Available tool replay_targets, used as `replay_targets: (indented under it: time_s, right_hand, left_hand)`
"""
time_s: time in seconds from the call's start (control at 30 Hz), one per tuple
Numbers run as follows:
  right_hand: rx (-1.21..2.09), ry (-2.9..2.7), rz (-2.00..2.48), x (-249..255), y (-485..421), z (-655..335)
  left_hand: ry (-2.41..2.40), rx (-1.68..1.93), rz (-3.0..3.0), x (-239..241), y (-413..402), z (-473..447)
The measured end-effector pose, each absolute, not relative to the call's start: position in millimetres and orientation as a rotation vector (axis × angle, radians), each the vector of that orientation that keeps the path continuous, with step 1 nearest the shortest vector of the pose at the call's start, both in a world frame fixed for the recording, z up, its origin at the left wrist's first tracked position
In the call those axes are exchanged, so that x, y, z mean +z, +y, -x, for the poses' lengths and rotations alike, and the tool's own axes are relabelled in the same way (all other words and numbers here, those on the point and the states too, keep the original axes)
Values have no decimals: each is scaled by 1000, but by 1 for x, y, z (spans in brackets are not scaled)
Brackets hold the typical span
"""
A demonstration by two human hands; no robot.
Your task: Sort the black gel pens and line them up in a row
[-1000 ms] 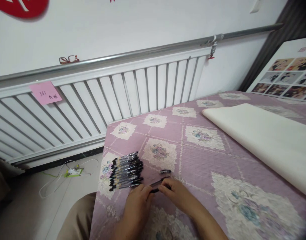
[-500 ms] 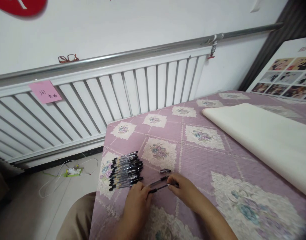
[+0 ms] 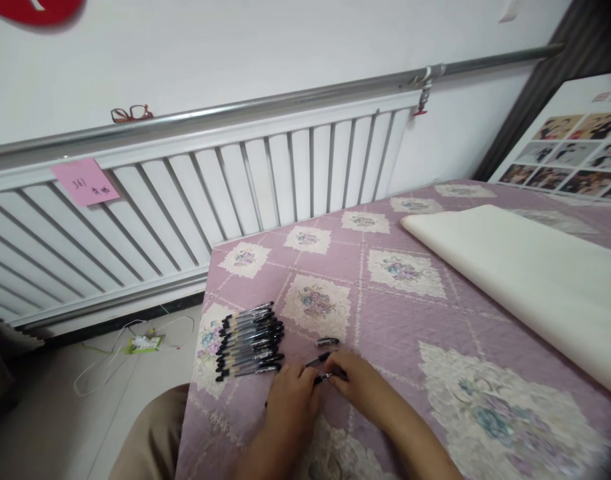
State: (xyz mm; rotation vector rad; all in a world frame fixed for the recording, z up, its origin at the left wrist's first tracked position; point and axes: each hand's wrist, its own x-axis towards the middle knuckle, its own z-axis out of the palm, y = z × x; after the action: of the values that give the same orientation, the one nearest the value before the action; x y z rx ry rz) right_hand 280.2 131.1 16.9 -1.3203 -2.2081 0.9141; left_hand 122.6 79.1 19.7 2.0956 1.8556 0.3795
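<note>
My left hand (image 3: pixel 291 399) is closed around a pen (image 3: pixel 322 379), whose black front end points right. Close against it, my right hand (image 3: pixel 354 379) is closed, pinching a small dark piece that looks like a pen cap (image 3: pixel 340 373) at the pen's tip. Fingers partly hide how the two meet. Just behind the hands lies another pen (image 3: pixel 316 361), partly covered by my fingers. A loose black-and-clear pen cap (image 3: pixel 328 342) rests beyond it. Left of the hands, several capped black pens (image 3: pixel 250 339) lie side by side in a pile.
A purple flowered cloth (image 3: pixel 385 320) covers the table, with a folded cream sheet (image 3: pixel 525 260) on the right. Behind stands a white radiator (image 3: pixel 285 177) with a pink note (image 3: pixel 85 182). Glasses (image 3: pixel 132 114) rest on the pipe. A photo board (image 3: pixel 575 143) leans at the back right.
My left hand has moved right with the pen, away from the pile and closer to my right hand. Less of the pen shows between the hands. The loose cap has stayed put.
</note>
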Motion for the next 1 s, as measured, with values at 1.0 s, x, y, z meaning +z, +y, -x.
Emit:
replay_targets:
  time_s: [1.0]
  right_hand:
    - [697, -2241, 1521, 11, 138, -297]
  left_hand:
    - [1878, 514, -2207, 11, 80, -122]
